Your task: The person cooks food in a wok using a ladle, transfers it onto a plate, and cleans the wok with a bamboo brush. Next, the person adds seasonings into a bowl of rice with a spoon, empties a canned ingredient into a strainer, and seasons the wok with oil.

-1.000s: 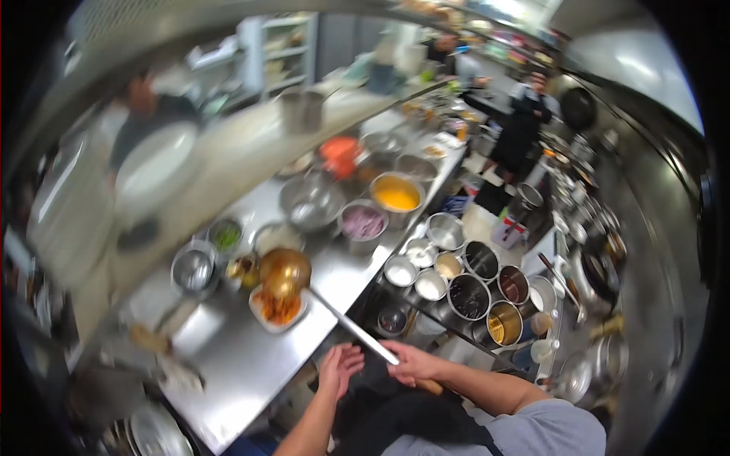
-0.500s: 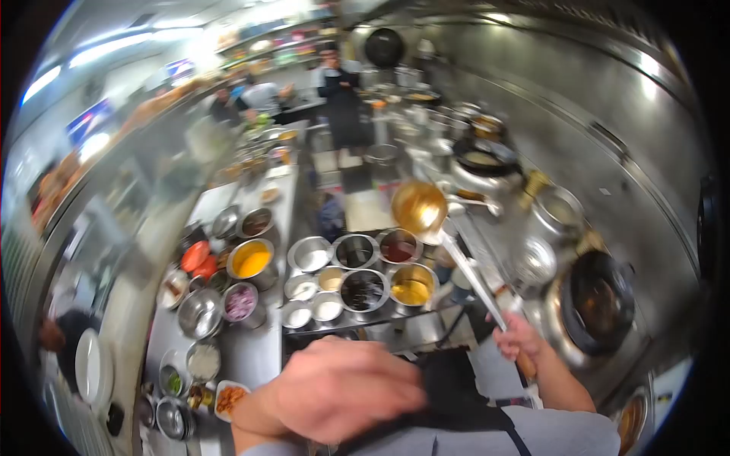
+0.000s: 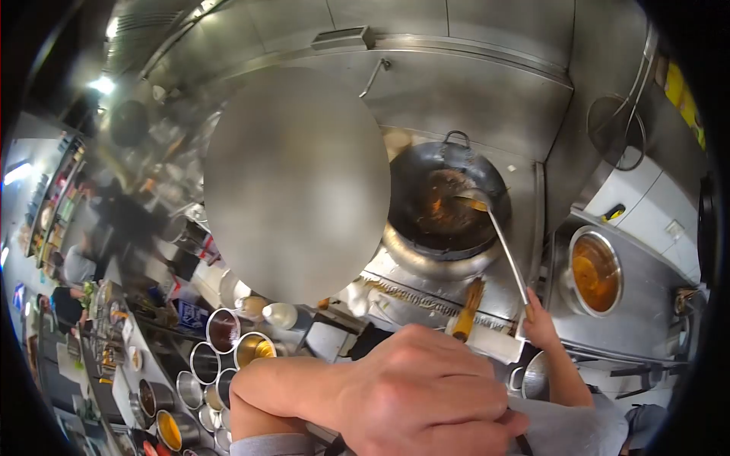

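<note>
My right hand [image 3: 538, 323] is closed round the handle of a long metal ladle [image 3: 508, 249]. The ladle's bowl rests inside a black wok [image 3: 411, 207], over orange-brown bits and liquid. My left hand [image 3: 426, 387] is large in the foreground, back of the hand up, fingers curled in; anything inside them is hidden. Under the wok is a round metal burner ring [image 3: 433, 262]. A brush with yellowish bristles [image 3: 468, 308] lies between the wok and my left hand.
A metal pot of orange-brown liquid [image 3: 595, 272] stands at the right. Containers of sauces [image 3: 223, 330] are at the lower left, with a pot of yellow-orange liquid [image 3: 171, 431]. A blurred grey oval hides the area left of the wok. Co-workers [image 3: 70, 304] show at the far left.
The view has swung right from the counter to the wok. The ladle, earlier over the orange food and then in the air, is now in the wok. My left hand is nearer the camera.
</note>
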`<state>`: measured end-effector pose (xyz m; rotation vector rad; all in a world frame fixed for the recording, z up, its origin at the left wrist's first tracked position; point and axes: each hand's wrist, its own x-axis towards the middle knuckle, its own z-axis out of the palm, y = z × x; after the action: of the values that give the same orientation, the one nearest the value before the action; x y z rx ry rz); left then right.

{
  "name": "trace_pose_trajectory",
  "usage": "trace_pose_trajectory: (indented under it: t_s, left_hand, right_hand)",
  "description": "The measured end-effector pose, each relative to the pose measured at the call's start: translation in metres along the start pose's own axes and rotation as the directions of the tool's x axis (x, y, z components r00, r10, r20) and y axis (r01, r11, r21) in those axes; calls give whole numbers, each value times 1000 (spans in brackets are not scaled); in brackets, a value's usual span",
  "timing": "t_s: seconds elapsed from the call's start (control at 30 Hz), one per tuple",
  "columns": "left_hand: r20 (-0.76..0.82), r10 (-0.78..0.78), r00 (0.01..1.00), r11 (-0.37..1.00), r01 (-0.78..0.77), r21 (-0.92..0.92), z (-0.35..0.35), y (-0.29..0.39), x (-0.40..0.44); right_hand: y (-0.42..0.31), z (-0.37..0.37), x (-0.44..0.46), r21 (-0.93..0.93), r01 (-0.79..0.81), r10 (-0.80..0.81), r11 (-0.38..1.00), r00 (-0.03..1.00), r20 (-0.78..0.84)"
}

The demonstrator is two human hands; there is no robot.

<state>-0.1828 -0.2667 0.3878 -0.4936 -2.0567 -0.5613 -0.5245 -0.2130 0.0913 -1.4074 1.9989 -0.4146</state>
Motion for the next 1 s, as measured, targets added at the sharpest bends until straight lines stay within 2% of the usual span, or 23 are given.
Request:
trace_pose_trajectory:
  t_s: [0.07, 0.1, 0.13, 0.17, 0.27, 0.33, 0.37, 0.4, 0.43, 0.47, 0.53, 0.57, 0.6, 0.67, 0.7, 0.73, 0.77, 0.8, 0.83, 0.87, 0.9, 0.93, 1.0]
  left_hand:
    - [-262, -3, 965, 1000, 8, 17, 1, -27, -7]
    - [-353, -4, 936, 1000, 6, 6, 0, -42, -16]
    - [-439, -4, 898, 1000, 3, -3, 0, -56, -24]
    - [-416, -89, 905, 995, 64, -73, -8, -67, -39]
    - [-383, -254, 888, 960, 185, -208, -22, -94, -96]
    - [-422, -280, 862, 944, 168, -283, -33, -107, -140]
    - [-401, -313, 861, 924, 180, -336, -45, -109, -162]
    - [-380, -346, 858, 902, 192, -388, -58, -112, -184]
    - [-352, -415, 839, 893, 301, -336, -64, -112, -209]
    - [-332, -489, 807, 868, 410, -281, -69, -110, -235]
    - [-297, -822, 485, 569, 715, -407, -74, -88, -293]
    - [-271, -915, 299, 397, 791, -466, -79, -75, -317]
    - [-231, -968, 100, 210, 827, -522, -82, -61, -340]
    - [-212, -972, -100, -5, 913, -407, -84, -36, -384]
    - [-209, -960, -185, -93, 918, -386, -85, -22, -400]
    - [-201, -943, -266, -179, 913, -368, -83, -10, -413]
    - [-267, -921, -282, -140, 883, -448, -76, -2, -427]
    - [-299, -891, -342, -256, 922, -291, -70, 3, -441]
    - [-334, -885, -325, -263, 940, -216, -67, 3, -447]
    - [-371, -874, -313, -278, 949, -146, -61, 2, -452]
    - [-377, -868, -323, -283, 946, -159, -49, -2, -465]
    - [-458, -835, -305, -296, 951, -93, -33, -9, -484]
    - [-545, -792, -276, -311, 950, -29, -13, -29, -512]
  right_hand:
    - [-1, 1, 30, 7, 24, -24, 1000, 1000, 2]
    - [2, 10, 49, 22, 154, -152, 988, 987, -57]
    - [1, 17, 63, 62, 186, -181, 981, 981, -74]
    - [-1, 23, 77, 102, 219, -211, 970, 973, -90]
    - [-100, 27, 145, 488, 109, -147, 866, 988, 39]
    - [-160, 21, 207, 295, 229, -245, 928, 969, 16]
    - [-179, 22, 246, 94, 349, -348, 932, 937, -22]
    - [-187, 27, 296, -153, 496, -507, 855, 861, -43]
    - [-197, 33, 345, -401, 578, -650, 711, 757, -63]
    - [-197, 45, 397, -646, 611, -807, 458, 590, -14]
    - [-240, 61, 463, -479, 508, -518, 716, 846, 124]
    - [-287, 60, 462, -359, 306, -264, 882, 951, 162]
    - [-334, 61, 455, -241, 55, 3, 969, 972, 234]
    - [-350, 99, 482, -148, -11, 55, 989, 953, 299]
    - [-336, 131, 489, -457, 155, -86, 876, 982, 167]
    - [-316, 156, 486, -731, 230, -255, 642, 964, 79]
    - [-302, 162, 481, -774, 277, -372, 569, 927, 58]
    - [-296, 163, 479, -813, 314, -482, 490, 875, 47]
    - [-325, 144, 458, -618, 237, -243, 750, 967, 77]
    - [-359, 127, 433, -386, 78, -7, 919, 983, 182]
    - [-327, 127, 460, -5, 85, -83, 996, 983, 166]
    - [-327, 118, 458, -99, 17, 0, 995, 986, 167]
    - [-295, 123, 469, -572, 243, -220, 783, 969, 110]
